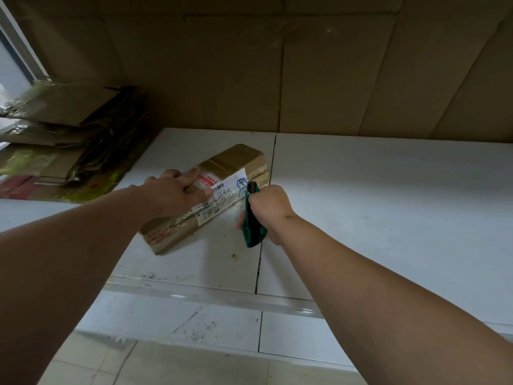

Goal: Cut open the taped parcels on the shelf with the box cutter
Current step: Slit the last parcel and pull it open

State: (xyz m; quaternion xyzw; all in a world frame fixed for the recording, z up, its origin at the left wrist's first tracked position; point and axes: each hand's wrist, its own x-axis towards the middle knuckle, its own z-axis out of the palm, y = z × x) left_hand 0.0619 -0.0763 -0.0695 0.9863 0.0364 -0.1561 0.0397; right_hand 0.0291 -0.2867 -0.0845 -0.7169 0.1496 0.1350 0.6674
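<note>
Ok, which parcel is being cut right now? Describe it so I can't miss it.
On the white shelf, it is the long brown cardboard parcel lying diagonally by the seam. The left hand presses it; the right hand holds a green box cutter at its edge. It alone bears a white label.

Parcel point(206, 195): brown cardboard, clear glossy tape, white label point(222, 197) with black barcode, red print, blue scribble. Box cutter point(252, 218): green with black. Shelf point(374, 207): white, scuffed grey. Back wall point(277, 73): plain brown cardboard.

Dim, soft-focus, wide-angle warp at edges.
</note>
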